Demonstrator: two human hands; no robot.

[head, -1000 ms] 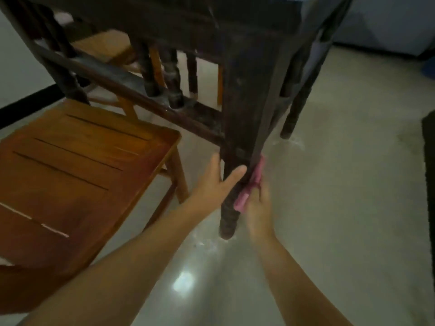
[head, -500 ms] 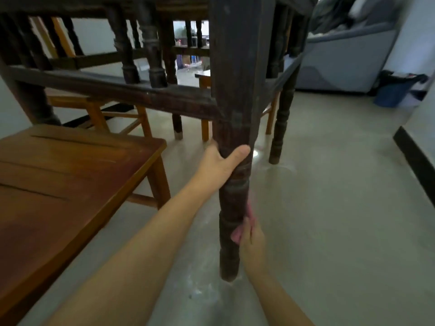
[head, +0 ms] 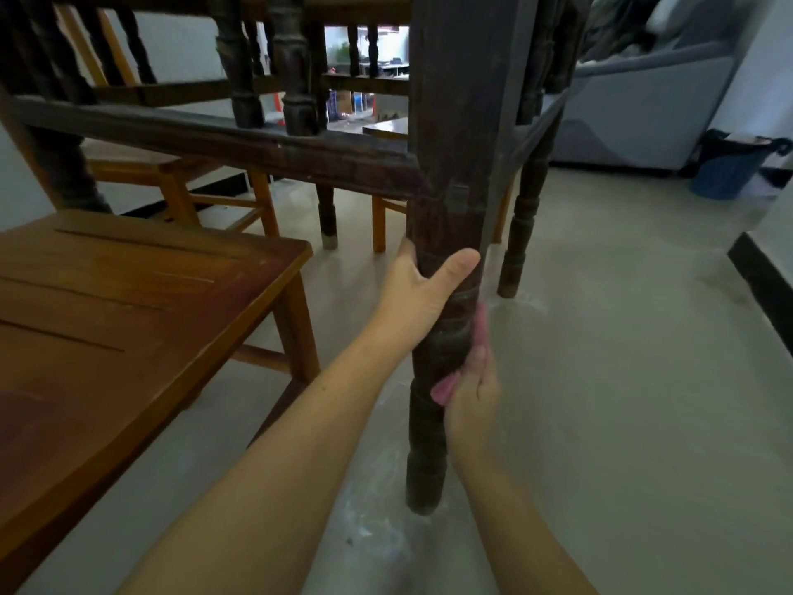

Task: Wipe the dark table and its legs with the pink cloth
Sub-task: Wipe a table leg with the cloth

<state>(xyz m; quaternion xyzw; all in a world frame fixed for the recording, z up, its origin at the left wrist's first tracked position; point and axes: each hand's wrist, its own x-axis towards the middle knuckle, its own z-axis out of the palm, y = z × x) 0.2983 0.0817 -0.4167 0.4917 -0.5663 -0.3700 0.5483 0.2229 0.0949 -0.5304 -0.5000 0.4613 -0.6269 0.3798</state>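
- The near leg [head: 446,199] of the dark counter [head: 223,135] is serving as the landmark: it is standing upright on the floor [head: 622,401], square and flat-faced in its upper part, then turning into ringed, lathe-shaped rounds down to a blunt foot.
- Its wood is looking nearly black, worn and scuffed, with a dull reddish tinge where the rail is joining it.
- The left hand [head: 418,294] is gripping the leg just below that joint, thumb lying across the near face and fingers curling round the far side.
- The right hand [head: 472,392] is holding the pink cloth [head: 480,326] against the right side of the leg, below the left hand; the cloth is soft and crumpled, showing above and below the fingers.
- The two hands are staying apart, one above the other on the same leg.
- Compared with half a second ago, the right hand and cloth are sitting higher on the leg, closer to the left hand, which is keeping its grip in the same place.
- Left of the leg, an orange-brown wooden chair [head: 128,319] with a slatted, glossy seat is standing close by.
- Behind the leg, turned spindles are rising from the rail.
- Far right of the leg, a grey upholstered sofa [head: 643,105] and a blue bin [head: 725,173] are showing.
- The floor around the foot is looking pale, smooth and streaked with whitish smears.
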